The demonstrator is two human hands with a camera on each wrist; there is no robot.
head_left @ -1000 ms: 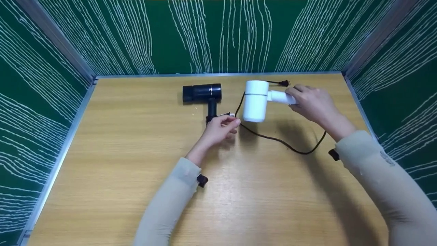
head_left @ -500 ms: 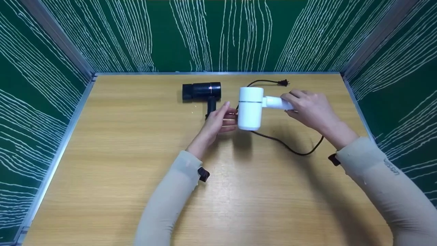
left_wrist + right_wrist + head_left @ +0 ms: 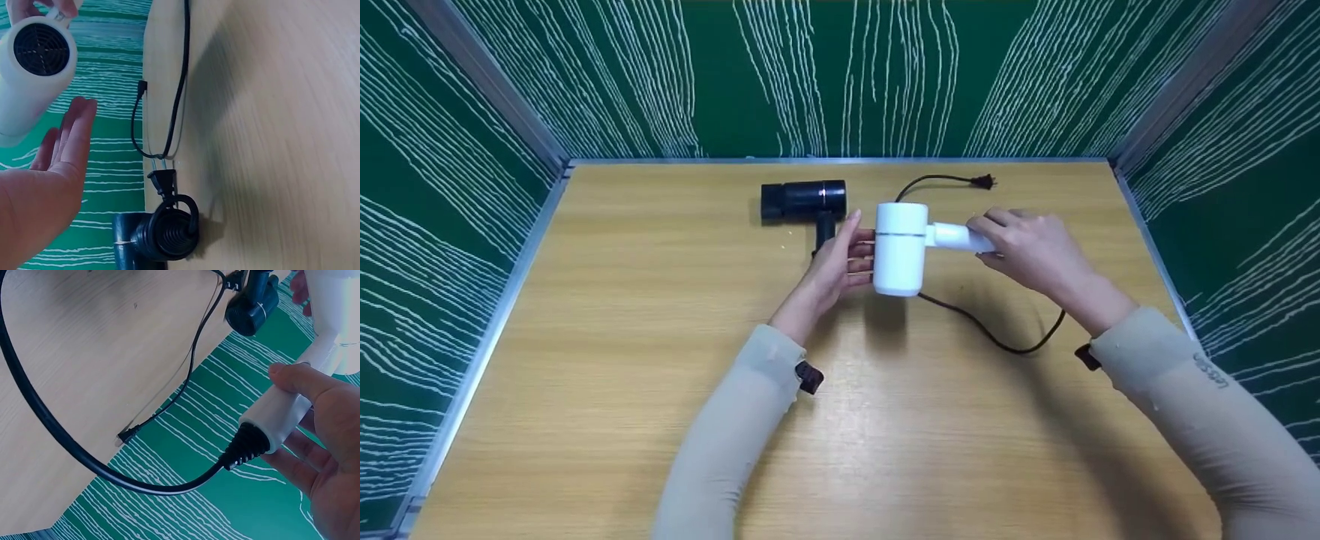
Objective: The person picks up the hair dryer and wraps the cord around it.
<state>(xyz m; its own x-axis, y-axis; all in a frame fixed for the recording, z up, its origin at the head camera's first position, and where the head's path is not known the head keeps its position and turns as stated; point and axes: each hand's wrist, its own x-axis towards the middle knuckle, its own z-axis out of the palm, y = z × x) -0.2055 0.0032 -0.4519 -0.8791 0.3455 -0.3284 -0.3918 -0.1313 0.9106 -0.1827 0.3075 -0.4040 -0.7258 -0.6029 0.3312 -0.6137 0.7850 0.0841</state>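
A white hair dryer (image 3: pixel 900 259) is held above the table, its barrel upright in the head view and its handle pointing right. My right hand (image 3: pixel 1033 249) grips that handle, the thumb lying along it in the right wrist view. Beside the barrel's left side is my left hand (image 3: pixel 826 271), its fingers extended. In the left wrist view the left hand (image 3: pixel 48 188) has straight fingers close to the white barrel (image 3: pixel 31 95); whether they touch it I cannot tell. A black cord (image 3: pixel 140 484) runs from the handle's end.
A black hair dryer (image 3: pixel 806 201) lies at the back of the wooden table (image 3: pixel 607 360), its cord coiled round the handle (image 3: pixel 171 233). The white dryer's plug (image 3: pixel 982 181) lies near the back edge. Green walls (image 3: pixel 735 82) with white lines enclose the table.
The left hand has gone from pinched fingertips to extended fingers beside the barrel. My right hand has brought the white hair dryer left and nearer to me. The black hair dryer stays put.
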